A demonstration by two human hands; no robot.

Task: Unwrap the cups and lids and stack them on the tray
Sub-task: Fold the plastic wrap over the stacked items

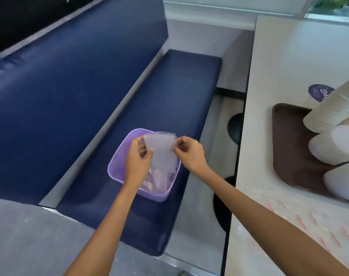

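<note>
Cups (333,108) sit in a tall leaning stack on the brown tray (289,156), far right on the pale table (289,56). Two white stacks (333,144) that look like lids lie on the tray just beside the cups. Well apart from them, both hands reach out over a purple bin (118,170) that sits on the blue bench (169,86). The left hand (138,158) pinches the left edge of a thin clear wrapper (161,152) with curled fingers, and the right hand (191,154) pinches its right edge. The wrapper hangs between the hands, above the bin. More crinkly plastic lies inside the bin.
</note>
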